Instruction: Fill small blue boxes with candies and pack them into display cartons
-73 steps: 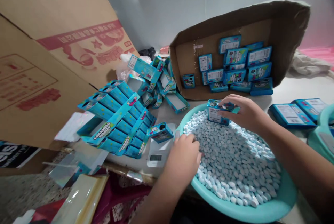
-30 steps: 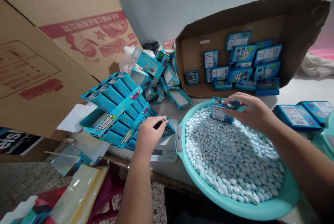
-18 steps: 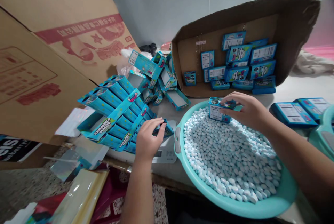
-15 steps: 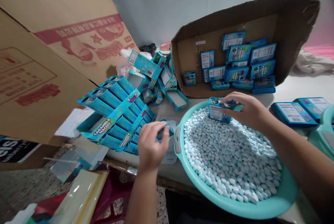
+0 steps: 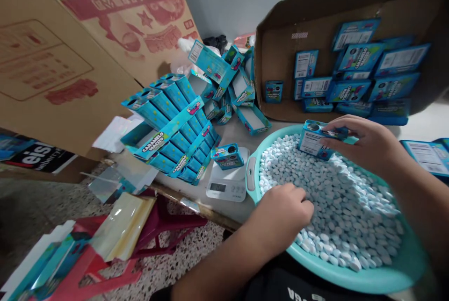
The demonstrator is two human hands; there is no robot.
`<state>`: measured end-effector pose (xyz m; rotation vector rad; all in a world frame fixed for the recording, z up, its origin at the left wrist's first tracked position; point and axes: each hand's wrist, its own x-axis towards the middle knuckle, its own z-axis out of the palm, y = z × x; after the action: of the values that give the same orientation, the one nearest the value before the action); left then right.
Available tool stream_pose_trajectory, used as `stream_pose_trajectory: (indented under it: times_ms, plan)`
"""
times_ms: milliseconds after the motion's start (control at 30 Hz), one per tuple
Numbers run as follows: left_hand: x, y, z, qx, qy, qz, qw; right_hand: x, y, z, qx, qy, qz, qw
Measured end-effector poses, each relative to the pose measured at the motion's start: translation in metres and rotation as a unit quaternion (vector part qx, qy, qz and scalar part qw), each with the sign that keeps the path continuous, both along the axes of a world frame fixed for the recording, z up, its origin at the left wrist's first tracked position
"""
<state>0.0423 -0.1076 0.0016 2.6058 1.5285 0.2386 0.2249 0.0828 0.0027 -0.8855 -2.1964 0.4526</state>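
Observation:
My right hand (image 5: 361, 142) grips a small blue candy box (image 5: 312, 146) by its end, at the far rim of the turquoise basin (image 5: 365, 282). A round hole shows in that box's top. Many pale blue and white candies (image 5: 336, 212) fill the basin. My left hand (image 5: 286, 212) is down at the candies near the basin's left side, fingers curled; what they hold is hidden. Left of the basin, another candy box (image 5: 227, 156) stands on a white kitchen scale (image 5: 228, 194), its hole also facing up.
A display carton (image 5: 171, 137) packed with blue boxes leans left of the scale. Empty blue trays (image 5: 252, 121) are piled behind. An open cardboard box (image 5: 277, 58) holds several candy boxes. Tall cartons (image 5: 70, 67) stand left; a red stool (image 5: 168, 226) is below the table edge.
My left hand has let go of the candy box on the scale and moved right, down into the basin. My right hand still holds its box. The view has shifted.

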Motion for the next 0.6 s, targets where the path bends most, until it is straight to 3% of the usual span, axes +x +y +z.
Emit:
stream_pose_trajectory:
  times_ms: [367,600]
  plan:
    - [-0.004,0.002,-0.01,-0.016,-0.059,-0.052,0.997,-0.001,-0.002,0.001,0.005,0.004,-0.015,1.0]
    - [-0.004,0.001,-0.01,-0.03,-0.132,-0.044,0.99,-0.001,-0.002,0.002,-0.006,0.013,-0.014,1.0]
